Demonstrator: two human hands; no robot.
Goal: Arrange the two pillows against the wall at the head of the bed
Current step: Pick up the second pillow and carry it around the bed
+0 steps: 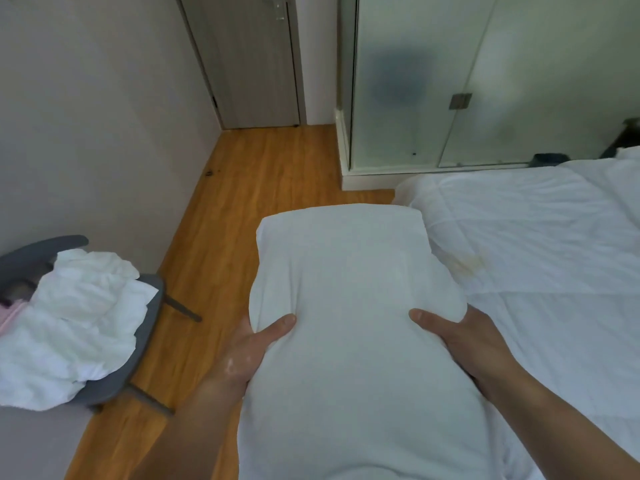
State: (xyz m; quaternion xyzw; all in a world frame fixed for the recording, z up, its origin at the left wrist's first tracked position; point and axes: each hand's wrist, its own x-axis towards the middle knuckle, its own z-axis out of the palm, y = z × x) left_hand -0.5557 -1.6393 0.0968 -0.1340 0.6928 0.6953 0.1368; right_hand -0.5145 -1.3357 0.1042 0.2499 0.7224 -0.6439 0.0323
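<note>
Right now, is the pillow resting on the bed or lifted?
Lifted: the left hand and right hand grip the pillow beside the bed.

bed point(554, 237) at right carries a rumpled white duvet point(540, 306) with a yellowish stain point(465, 263); wooden floor point(249, 188) bears a grey chair point(138, 362), whose seat holds a heap of crumpled white linen point(76, 317).

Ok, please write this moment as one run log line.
pillow: held, off bed | left hand: gripping | right hand: gripping | second pillow: unseen
</note>
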